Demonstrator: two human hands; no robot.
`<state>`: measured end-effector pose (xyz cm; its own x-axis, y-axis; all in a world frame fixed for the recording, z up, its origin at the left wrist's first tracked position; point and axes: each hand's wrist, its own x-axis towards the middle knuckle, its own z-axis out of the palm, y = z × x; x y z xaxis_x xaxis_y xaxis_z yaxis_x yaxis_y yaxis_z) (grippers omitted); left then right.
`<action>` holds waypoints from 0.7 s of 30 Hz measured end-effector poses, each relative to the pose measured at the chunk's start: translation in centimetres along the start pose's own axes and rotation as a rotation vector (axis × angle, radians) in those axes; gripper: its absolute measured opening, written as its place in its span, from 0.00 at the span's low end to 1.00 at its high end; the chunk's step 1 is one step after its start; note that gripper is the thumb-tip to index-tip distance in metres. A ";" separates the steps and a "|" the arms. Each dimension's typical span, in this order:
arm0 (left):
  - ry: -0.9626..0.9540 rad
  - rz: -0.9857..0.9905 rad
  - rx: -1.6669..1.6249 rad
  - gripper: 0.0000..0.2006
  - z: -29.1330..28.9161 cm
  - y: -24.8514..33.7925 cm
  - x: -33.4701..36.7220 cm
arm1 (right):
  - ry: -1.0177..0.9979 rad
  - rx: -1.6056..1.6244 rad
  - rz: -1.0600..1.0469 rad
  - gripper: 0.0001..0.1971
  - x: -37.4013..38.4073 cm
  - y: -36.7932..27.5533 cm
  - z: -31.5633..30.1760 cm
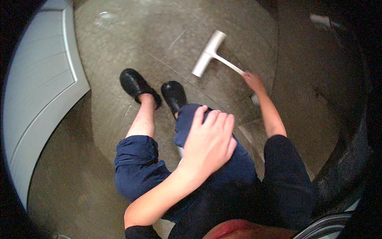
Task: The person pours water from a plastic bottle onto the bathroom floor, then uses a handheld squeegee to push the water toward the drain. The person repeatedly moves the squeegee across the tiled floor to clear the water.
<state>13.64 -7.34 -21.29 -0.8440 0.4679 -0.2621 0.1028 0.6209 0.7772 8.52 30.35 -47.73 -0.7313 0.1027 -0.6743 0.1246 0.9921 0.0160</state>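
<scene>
My right hand (253, 82), out at the end of the stretched right arm, is closed round the handle end of a white squeegee (209, 53). Its T-shaped head lies at or just above the tiled floor, ahead and to the right of my feet; contact with the floor cannot be made out. My left hand (211, 141) rests on my right knee, over the rolled-up dark blue trousers (234, 163). Its fingers lie over the cloth, the index finger a little apart, with nothing held in them. Black clogs (174, 95) are on both feet.
A pale grey panel with a raised frame (71, 47), perhaps a door, stands along the left. A small white object (255, 98) shows beside my right wrist. At the far right lies a blurred white object (320, 19) in shadow. A dark wall (350, 155) curves along the right.
</scene>
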 end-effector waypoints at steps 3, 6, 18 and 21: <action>0.020 0.029 -0.001 0.15 0.3 -0.3 -0.2 | 0.010 0.020 0.096 0.28 -4.9 7.6 0.8; -0.015 0.047 0.015 0.12 0.5 -0.5 -0.2 | 0.021 -0.064 0.180 0.29 -8.6 6.9 -1.0; -0.010 0.030 0.049 0.11 1.0 -1.1 -0.1 | 0.128 0.457 -0.404 0.26 10.0 -33.5 -4.5; -0.005 0.000 0.060 0.10 1.3 -1.4 0.1 | 0.122 0.176 -0.480 0.26 11.7 -42.1 -5.7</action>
<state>14.11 -7.39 -23.12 -0.8412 0.4712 -0.2653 0.1345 0.6576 0.7413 -9.11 -9.85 -52.03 -0.8053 -0.3423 -0.4841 -0.1405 0.9034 -0.4050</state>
